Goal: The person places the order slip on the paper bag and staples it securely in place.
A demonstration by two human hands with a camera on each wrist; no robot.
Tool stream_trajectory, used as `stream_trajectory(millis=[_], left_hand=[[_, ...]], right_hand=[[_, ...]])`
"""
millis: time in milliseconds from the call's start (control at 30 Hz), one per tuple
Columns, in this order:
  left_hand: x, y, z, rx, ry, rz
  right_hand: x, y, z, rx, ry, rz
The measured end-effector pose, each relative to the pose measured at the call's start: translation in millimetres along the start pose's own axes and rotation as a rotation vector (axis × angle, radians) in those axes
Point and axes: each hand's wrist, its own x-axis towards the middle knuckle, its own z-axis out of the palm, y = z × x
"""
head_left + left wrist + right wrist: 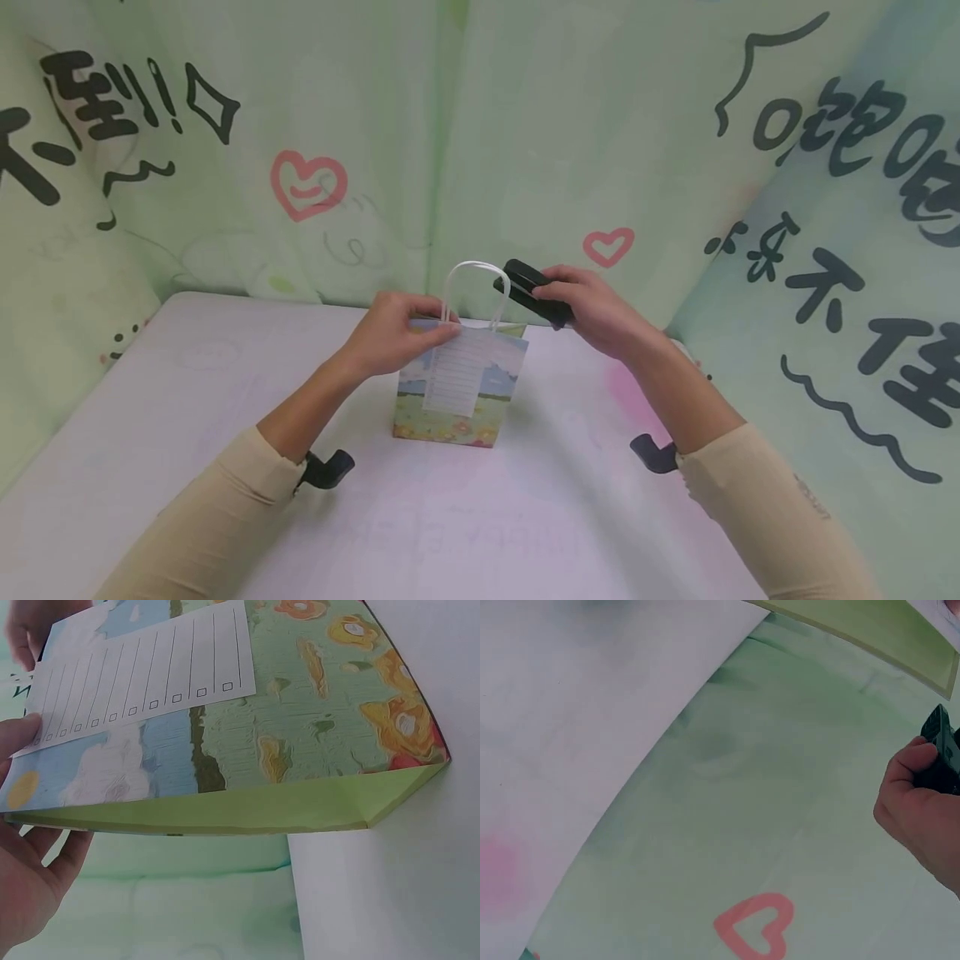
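A small paper gift bag [506, 387], printed with sky, clouds and flowers, stands upright on the table. Against its front lies a white checklist sheet [453, 379] with ruled lines and small boxes, its top at the bag's upper edge. My left hand [393, 333] pinches the sheet and the bag's top edge, thumb in front and fingers behind, as the left wrist view shows. Just right of the white rope handle [477, 265], my right hand [596, 312] grips a black stapler [534, 293]. In the right wrist view the stapler [941, 769] is apart from the bag.
The white table [360, 533] ends just behind the bag. Behind and beside it hangs a pale green curtain [525, 150] with black lettering and red hearts. Dark curved mounts sit at the left sleeve [326, 471] and the right sleeve [654, 456].
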Motion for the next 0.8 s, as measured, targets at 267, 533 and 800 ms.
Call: stream_trajectory(millis=[267, 533, 800], left_hand=[[0.9, -1.3, 0.0, -0.019, -0.01, -0.016], [1.3, 0.6, -0.8, -0.016, -0.016, -0.018], [1.9, 0.4, -0.7, -0.019, -0.015, -0.019]], right_hand=[[4.3, -3.6, 5.7, -0.025, -0.012, -0.052], [9.0, -4.0, 3.9, -0.056, -0.054, -0.104], [14.4, -10.6, 1.6, -0.029, -0.125, -0.133]])
